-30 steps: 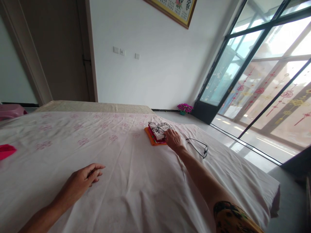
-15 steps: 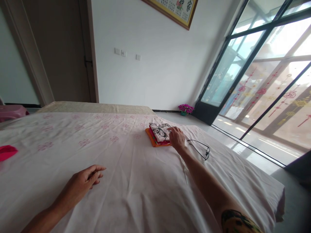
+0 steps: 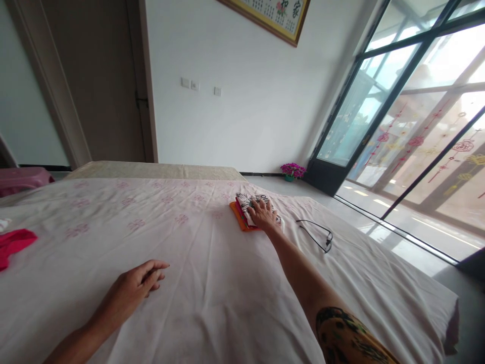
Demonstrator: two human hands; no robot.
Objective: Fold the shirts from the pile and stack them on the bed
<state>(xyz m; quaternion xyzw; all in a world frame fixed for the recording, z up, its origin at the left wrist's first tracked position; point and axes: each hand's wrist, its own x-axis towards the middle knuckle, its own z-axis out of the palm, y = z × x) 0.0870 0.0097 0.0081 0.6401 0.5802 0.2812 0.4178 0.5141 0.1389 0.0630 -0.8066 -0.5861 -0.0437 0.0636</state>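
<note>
A small stack of folded cloths (image 3: 243,211) lies far out on the bed: an orange one at the bottom, a red one above it, a white one with black print on top. My right hand (image 3: 262,214) rests flat on top of the stack with fingers spread, arm stretched forward. My left hand (image 3: 133,288) lies palm down on the white sheet (image 3: 212,283) close to me, fingers loosely extended, holding nothing.
A pair of black glasses (image 3: 317,235) lies on the sheet just right of the stack. A red cloth (image 3: 14,241) sits at the left edge of the bed. Glass doors run along the right. A small potted flower (image 3: 290,170) stands on the floor by the wall.
My right hand moved from the stack's right side onto its top and now presses on the printed cloth. The view shifted slightly. My left hand stayed in place.
</note>
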